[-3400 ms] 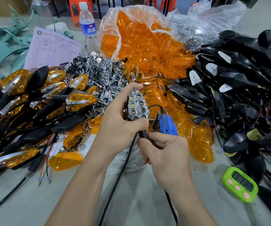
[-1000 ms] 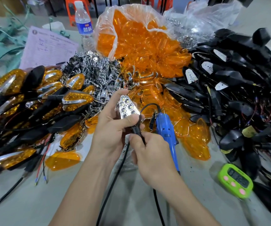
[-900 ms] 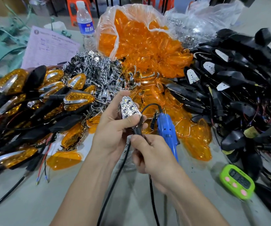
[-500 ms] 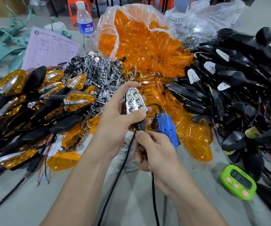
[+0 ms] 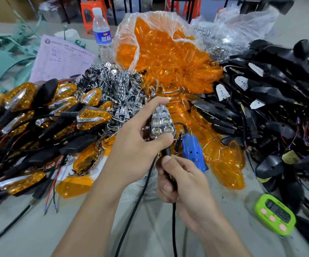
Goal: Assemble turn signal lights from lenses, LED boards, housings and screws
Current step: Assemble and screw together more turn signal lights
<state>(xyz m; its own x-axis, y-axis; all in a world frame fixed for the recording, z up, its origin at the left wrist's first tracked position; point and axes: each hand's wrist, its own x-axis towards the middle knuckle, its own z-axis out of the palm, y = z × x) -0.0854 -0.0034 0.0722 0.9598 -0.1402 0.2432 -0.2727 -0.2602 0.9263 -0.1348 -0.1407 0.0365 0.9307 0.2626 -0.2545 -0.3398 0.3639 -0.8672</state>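
Water bottle (image 5: pixel 101 32): blue label, two white Chinese characters, too blurred to read. Pink form (image 5: pixel 62 58): print illegible. Green timer (image 5: pixel 275 214): digits unreadable.

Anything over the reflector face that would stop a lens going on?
Only the left hand's own grip: its thumb lies across the reflector's lower edge, and its forefinger reaches past the tip. The rest of the face is bare. The right hand grips the stalk below, clear of it.

Chrome LED reflector (image 5: pixel 162 123) held upright before heaped amber lenses (image 5: pixel 196 75).
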